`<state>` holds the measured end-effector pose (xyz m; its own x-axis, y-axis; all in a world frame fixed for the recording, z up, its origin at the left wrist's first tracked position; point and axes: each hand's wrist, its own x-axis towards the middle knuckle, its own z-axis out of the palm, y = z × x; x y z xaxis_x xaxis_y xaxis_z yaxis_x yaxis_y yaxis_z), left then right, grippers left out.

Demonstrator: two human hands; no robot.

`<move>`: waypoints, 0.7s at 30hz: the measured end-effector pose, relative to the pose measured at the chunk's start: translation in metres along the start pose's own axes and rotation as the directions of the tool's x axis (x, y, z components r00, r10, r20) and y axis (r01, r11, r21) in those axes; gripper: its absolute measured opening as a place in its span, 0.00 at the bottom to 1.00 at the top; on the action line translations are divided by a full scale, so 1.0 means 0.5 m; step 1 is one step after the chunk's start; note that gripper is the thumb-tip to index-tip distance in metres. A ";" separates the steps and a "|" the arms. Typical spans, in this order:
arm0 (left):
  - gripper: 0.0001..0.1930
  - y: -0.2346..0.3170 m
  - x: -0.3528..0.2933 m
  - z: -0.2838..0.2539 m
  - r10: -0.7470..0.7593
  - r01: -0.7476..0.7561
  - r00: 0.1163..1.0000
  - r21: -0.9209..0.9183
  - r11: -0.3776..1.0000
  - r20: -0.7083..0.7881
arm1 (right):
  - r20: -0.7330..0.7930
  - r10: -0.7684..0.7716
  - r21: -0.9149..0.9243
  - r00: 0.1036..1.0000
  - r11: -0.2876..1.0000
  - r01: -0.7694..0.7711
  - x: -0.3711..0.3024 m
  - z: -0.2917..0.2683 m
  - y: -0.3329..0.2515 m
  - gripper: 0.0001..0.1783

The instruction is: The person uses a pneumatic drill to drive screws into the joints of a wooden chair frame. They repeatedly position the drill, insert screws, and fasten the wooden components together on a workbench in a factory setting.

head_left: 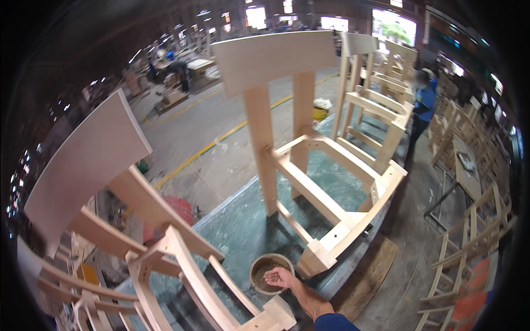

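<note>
My right hand [279, 277] reaches in from the lower edge in a blue sleeve. It is over a round bowl [291, 268], palm turned up and fingers curled into a cup. Small brownish pieces [274, 278] seem to lie in the palm, too small to name. More such bits fill the bowl. Beyond it stands a pale wooden chair frame [323, 193] with a curved backrest. Another chair frame [187, 276] is close on the left, leaning in the view. My left hand is out of sight.
The frames stand on a long green-topped bench [237, 220]. Farther along are more chair frames [381, 105] and a person in blue [424, 102]. A wooden board [367, 276] lies right of the bench; stacked frames [469, 231] line the right side. A red container [171, 218] sits beyond the bench.
</note>
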<state>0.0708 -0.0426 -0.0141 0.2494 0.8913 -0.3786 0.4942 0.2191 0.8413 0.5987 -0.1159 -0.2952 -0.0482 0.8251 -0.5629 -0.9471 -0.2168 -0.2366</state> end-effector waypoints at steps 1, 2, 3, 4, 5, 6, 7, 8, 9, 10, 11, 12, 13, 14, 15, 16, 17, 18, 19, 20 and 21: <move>0.26 -0.012 -0.018 0.035 -0.018 0.020 0.999 -0.053 0.998 0.030 | -0.003 0.021 -0.033 1.000 0.999 -0.021 0.002 -0.011 -0.001 0.15; 0.26 -0.031 -0.063 0.076 -0.049 0.052 0.998 -0.122 0.991 0.024 | -0.100 0.020 -0.143 0.995 0.989 -0.034 -0.003 -0.005 -0.010 0.10; 0.26 -0.054 -0.096 0.108 -0.069 0.077 0.996 -0.188 0.979 0.049 | 0.233 0.117 0.185 0.965 0.969 -0.162 -0.019 -0.007 -0.031 0.08; 0.26 -0.104 -0.207 0.150 -0.142 0.133 0.990 -0.279 0.951 -0.010 | 0.028 0.179 0.060 0.983 0.982 -0.181 -0.026 0.033 -0.021 0.08; 0.26 -0.112 -0.212 0.188 -0.104 0.125 0.991 -0.340 0.932 0.078 | -0.030 0.063 -0.050 0.998 0.997 -0.064 -0.072 0.015 -0.058 0.07; 0.26 -0.132 -0.254 0.222 -0.071 0.110 0.991 -0.409 0.906 0.111 | -0.053 0.001 -0.118 0.999 0.993 -0.007 -0.102 0.017 -0.070 0.09; 0.26 -0.145 -0.280 0.244 -0.006 0.078 0.988 -0.463 0.883 0.155 | -0.032 0.014 -0.069 0.999 0.998 -0.016 -0.131 0.000 -0.097 0.12; 0.26 -0.157 -0.319 0.268 0.019 0.058 0.988 -0.493 0.868 0.152 | -0.095 0.056 -0.121 0.994 0.990 -0.067 -0.147 -0.006 -0.115 0.12; 0.26 -0.145 -0.322 0.264 -0.015 0.087 0.987 -0.455 0.886 0.158 | -0.079 0.034 -0.126 0.996 0.991 -0.044 -0.159 -0.014 -0.125 0.10; 0.27 -0.132 -0.340 0.278 -0.057 0.119 0.986 -0.424 0.898 0.156 | -0.035 0.008 -0.193 0.999 0.981 -0.015 -0.165 -0.021 -0.128 0.09; 0.23 -0.112 -0.351 0.294 -0.167 0.183 0.983 -0.499 0.847 0.077 | 0.016 -0.011 -0.252 1.000 0.968 0.015 -0.165 -0.018 -0.125 0.09; 0.19 -0.088 -0.347 0.303 -0.264 0.226 0.964 -0.579 0.784 0.018 | 0.067 -0.002 -0.266 0.998 0.964 0.020 -0.167 -0.024 -0.131 0.09; 0.15 -0.067 -0.321 0.321 -0.407 0.272 0.910 -0.633 0.724 -0.074 | 0.109 -0.010 -0.272 0.994 0.962 0.039 -0.172 -0.034 -0.141 0.09; 0.17 -0.089 -0.317 0.328 -0.508 0.332 0.859 -0.685 0.649 -0.066 | 0.161 0.000 -0.271 0.987 0.961 0.044 -0.170 -0.024 -0.144 0.09; 0.20 -0.110 -0.307 0.332 -0.597 0.373 0.800 -0.737 0.564 -0.052 | 0.050 -0.052 -0.266 0.997 0.962 0.064 -0.172 -0.011 -0.153 0.09; 0.20 -0.135 -0.279 0.319 -0.637 0.452 0.768 -0.765 0.460 0.071 | -0.071 -0.100 -0.256 0.992 0.963 0.079 -0.181 0.007 -0.156 0.10; 0.20 -0.160 -0.269 0.318 -0.666 0.519 0.722 -0.782 0.345 0.185 | -0.150 -0.169 -0.374 0.974 0.922 0.103 -0.197 0.028 -0.149 0.10; 0.15 -0.181 -0.279 0.329 -0.700 0.484 0.698 -0.820 0.305 0.151 | -0.170 -0.249 -0.571 0.953 0.814 0.111 -0.233 0.044 -0.134 0.11; 0.12 -0.195 -0.271 0.331 -0.693 0.486 0.707 -0.809 0.331 0.141 | -0.176 -0.362 -0.760 0.915 0.641 0.107 -0.295 0.042 -0.128 0.12; 0.10 -0.210 -0.272 0.335 -0.694 0.483 0.708 -0.807 0.340 0.131 | -0.083 -0.424 -0.927 0.902 0.366 0.086 -0.369 0.032 -0.118 0.13; 0.09 -0.222 -0.276 0.336 -0.695 0.482 0.708 -0.803 0.351 0.121 | 0.052 -0.461 -0.998 0.886 0.002 0.060 -0.450 0.028 -0.110 0.14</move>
<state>0.1217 -0.2566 -0.1201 -0.0662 0.4312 -0.8998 -0.3745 0.8251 0.4229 0.6573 -0.2824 -0.1446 0.3775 0.8581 -0.3479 0.3118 -0.4716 -0.8249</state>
